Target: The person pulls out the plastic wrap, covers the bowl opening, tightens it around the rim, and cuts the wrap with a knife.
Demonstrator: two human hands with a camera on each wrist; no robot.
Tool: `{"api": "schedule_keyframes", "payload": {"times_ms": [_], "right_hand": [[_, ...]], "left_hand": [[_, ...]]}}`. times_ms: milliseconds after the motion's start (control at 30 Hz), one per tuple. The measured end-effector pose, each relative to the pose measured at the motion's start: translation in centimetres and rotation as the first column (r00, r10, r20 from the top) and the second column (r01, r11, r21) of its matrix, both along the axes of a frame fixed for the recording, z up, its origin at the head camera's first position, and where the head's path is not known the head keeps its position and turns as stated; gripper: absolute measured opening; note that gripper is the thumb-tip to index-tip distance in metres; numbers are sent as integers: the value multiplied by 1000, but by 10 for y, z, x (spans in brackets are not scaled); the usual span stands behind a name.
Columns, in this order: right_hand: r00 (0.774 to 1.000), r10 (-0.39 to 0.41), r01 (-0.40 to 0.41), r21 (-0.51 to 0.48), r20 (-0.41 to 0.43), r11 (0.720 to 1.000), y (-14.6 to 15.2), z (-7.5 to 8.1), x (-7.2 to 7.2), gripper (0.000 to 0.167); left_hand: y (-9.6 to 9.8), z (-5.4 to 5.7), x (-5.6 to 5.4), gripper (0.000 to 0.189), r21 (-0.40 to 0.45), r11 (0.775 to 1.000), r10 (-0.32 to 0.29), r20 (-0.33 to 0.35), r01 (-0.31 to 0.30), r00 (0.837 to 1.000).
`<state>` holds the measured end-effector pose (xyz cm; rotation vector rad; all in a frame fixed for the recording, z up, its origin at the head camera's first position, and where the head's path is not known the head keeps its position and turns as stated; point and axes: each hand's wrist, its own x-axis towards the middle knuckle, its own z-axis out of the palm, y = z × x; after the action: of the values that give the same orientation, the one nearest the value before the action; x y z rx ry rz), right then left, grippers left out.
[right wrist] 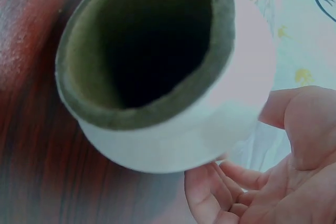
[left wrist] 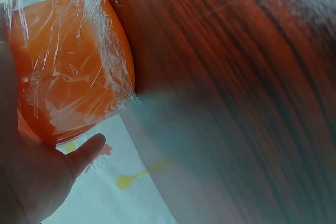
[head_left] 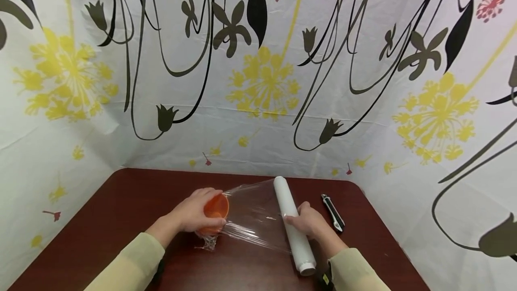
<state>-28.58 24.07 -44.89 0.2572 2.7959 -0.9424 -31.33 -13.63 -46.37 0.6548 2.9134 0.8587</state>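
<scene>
My left hand (head_left: 193, 212) grips an orange bowl (head_left: 211, 230), thumb on the near side and fingers round the far side. Crumpled cling film clings to the bowl (left wrist: 68, 72) in the left wrist view. From there a clear sheet of cling film (head_left: 254, 214) stretches right to a white roll (head_left: 296, 237). My right hand (head_left: 310, 221) holds the roll at its right side, thumb over the top and fingers beneath. The right wrist view looks into the open cardboard core (right wrist: 152, 40) of the roll, with the right hand (right wrist: 273, 182) beside it.
A utility knife (head_left: 333, 213) lies on the dark red-brown table (head_left: 141, 201), right of my right hand. Behind and at the sides hangs a white flower-patterned cloth (head_left: 242, 138), meeting the table's far edge.
</scene>
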Motion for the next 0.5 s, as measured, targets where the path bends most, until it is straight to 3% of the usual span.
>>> {"api": "schedule_keyframes", "payload": {"times_ms": [233, 500], "right_hand": [[1000, 1, -1, -8, 5, 1000, 1, -7, 2, 67], [999, 0, 1, -11, 36, 1000, 4, -3, 1, 65]], "left_hand": [[-4, -6, 1, 106, -44, 999, -13, -32, 12, 999], [-4, -4, -1, 89, -151, 985, -106, -123, 87, 987]]}}
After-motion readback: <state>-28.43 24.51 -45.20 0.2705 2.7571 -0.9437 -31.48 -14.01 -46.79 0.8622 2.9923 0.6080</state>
